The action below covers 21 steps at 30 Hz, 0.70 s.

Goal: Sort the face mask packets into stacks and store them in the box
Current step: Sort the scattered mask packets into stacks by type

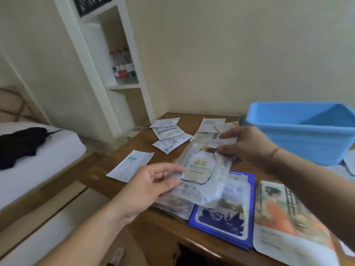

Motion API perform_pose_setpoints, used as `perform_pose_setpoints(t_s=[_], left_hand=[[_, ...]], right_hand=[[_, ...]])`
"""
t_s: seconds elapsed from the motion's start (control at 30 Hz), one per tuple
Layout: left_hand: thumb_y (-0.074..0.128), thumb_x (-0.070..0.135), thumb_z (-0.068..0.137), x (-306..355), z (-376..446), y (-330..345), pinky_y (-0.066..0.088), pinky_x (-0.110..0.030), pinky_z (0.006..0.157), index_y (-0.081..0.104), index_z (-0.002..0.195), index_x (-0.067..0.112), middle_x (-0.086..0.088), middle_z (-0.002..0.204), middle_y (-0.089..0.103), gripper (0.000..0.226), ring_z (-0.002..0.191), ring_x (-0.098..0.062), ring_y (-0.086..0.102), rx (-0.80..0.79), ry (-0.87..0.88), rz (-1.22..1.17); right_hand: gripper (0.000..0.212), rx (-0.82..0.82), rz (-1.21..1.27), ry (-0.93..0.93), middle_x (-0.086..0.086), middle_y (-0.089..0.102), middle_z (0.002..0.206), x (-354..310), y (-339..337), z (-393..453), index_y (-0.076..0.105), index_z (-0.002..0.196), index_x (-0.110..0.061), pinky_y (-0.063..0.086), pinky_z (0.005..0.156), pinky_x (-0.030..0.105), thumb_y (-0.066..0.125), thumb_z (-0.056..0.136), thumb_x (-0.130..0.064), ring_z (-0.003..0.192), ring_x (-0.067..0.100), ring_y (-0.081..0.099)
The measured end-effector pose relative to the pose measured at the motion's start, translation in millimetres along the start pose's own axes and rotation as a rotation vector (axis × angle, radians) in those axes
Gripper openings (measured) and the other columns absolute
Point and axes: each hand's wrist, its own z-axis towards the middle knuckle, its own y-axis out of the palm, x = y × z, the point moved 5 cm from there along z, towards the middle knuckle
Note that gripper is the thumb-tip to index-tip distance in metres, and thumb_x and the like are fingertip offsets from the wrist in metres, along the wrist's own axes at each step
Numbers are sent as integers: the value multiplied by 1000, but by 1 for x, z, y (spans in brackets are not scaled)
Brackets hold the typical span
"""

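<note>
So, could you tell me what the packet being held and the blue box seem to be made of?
The held packet looks like silvery foil-laminate film: it gleams, crinkles and bends between the left hand and right hand. The blue box looks like matte moulded plastic, uniform in colour with a thick rim. Blur leaves both uncertain.

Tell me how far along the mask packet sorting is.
Partly sorted: a blue stack and an orange-picture stack lie near. Both the left hand and right hand hold a silvery packet. White packets remain scattered; the blue box looks unfilled.
</note>
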Motion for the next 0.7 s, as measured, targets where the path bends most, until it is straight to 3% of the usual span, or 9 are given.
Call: perform_pose_setpoints(t_s=[0.1, 0.13, 0.2, 0.27, 0.37, 0.47, 0.57, 0.7], left_hand=[[66, 24, 90, -29, -7, -41, 46, -15, 69, 73, 104, 35, 10, 89, 74, 19, 78, 0, 65, 107, -19, 100], [65, 27, 91, -39, -5, -48, 47, -17, 77, 72, 105, 38, 12, 96, 74, 19, 88, 0, 66, 109, -17, 150], [65, 33, 92, -56, 0, -56, 45, -19, 88, 68, 108, 44, 23, 109, 69, 20, 103, 4, 61, 101, 11, 305], [65, 37, 91, -68, 3, -56, 41, -14, 86, 65, 111, 47, 31, 112, 63, 23, 103, 11, 56, 82, 42, 456], [59, 44, 93, -75, 7, -48, 39, -10, 75, 61, 119, 51, 24, 99, 58, 27, 93, 6, 54, 12, 90, 564], [56, 48, 93, -76, 8, -46, 39, -9, 71, 58, 123, 49, 22, 94, 46, 30, 91, 2, 51, 38, 129, 626], [47, 62, 89, -73, 8, -42, 38, -11, 89, 46, 133, 46, 33, 116, 32, 47, 115, 10, 36, 66, 202, 735], [36, 79, 81, -71, 12, -24, 28, -25, 112, 18, 145, 51, 35, 148, 9, 72, 138, 11, 11, -23, 243, 748]], right_hand=[[29, -49, -94, -24, -7, 57, 39, -9, 52, 26, 66, 106, -16, 40, 35, 15, 78, 79, -13, 29, 3, 48], [30, -50, -150, -38, -7, 61, 48, -10, 64, 31, 68, 107, -18, 40, 39, 15, 78, 79, -17, 34, 2, 50], [33, -48, -299, -61, -1, 70, 86, -7, 78, 40, 71, 109, -19, 44, 61, 17, 80, 77, -24, 65, 5, 61], [36, -51, -410, -45, -2, 66, 101, 2, 82, 44, 72, 110, -22, 41, 74, 21, 80, 76, -29, 87, 12, 58], [33, -53, -491, -21, -12, 58, 83, 17, 80, 46, 72, 107, -26, 39, 61, 17, 79, 76, -34, 77, 7, 55], [32, -39, -501, -6, -11, 59, 85, 29, 76, 48, 71, 108, -28, 40, 62, 17, 74, 80, -42, 77, 4, 54], [28, -56, -501, -1, -7, 64, 98, 36, 75, 46, 69, 111, -29, 43, 73, 21, 67, 86, -42, 85, 7, 58], [26, -55, -539, -25, -9, 64, 103, 40, 75, 40, 67, 112, -31, 46, 82, 25, 62, 90, -43, 94, 10, 59]])
